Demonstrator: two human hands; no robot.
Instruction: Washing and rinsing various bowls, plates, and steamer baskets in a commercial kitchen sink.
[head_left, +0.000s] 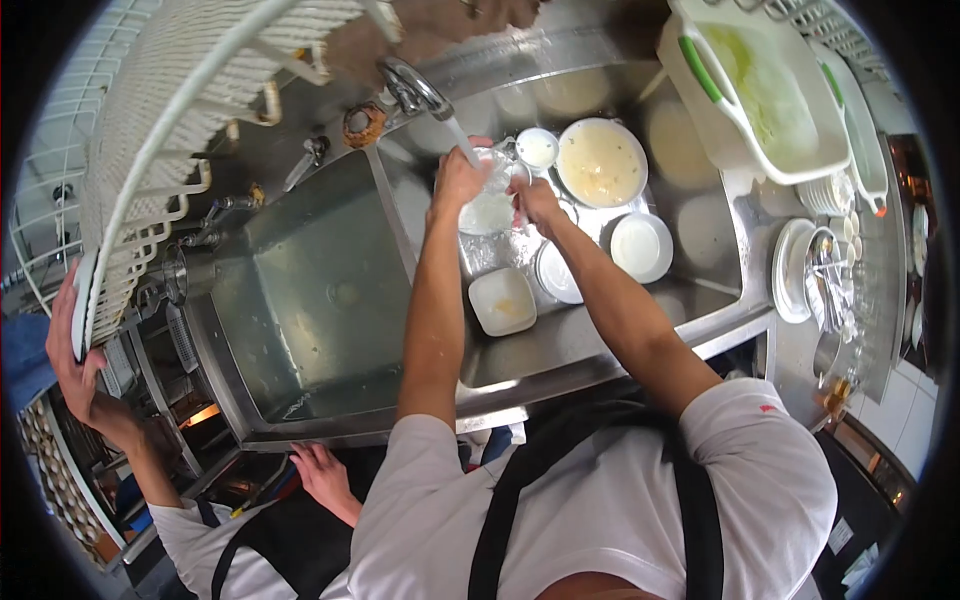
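Water runs from the metal faucet (424, 94) onto my left hand (461, 180), which is at a wet, shiny item in the right sink basin; glare and splashing hide its shape and the grip. Close beside it, my right hand (534, 201) is curled around a small white dish (519, 178), partly covered by the fingers. A white plate (487, 214) lies beneath my hands. Around them are a large round bowl of cloudy liquid (602, 161), a small white cup (537, 148), a round white bowl (641, 247), a square bowl (502, 301) with yellowish residue and white plates (559, 271).
The left basin (322, 300) holds cloudy water. A white tub with green handles (750, 97) contains soapy liquid. Stacked dishes and cutlery (825, 277) stand on the right counter. Upper left, a white wire rack (172, 135) overhangs; another person's hand (75, 337) holds a plate there.
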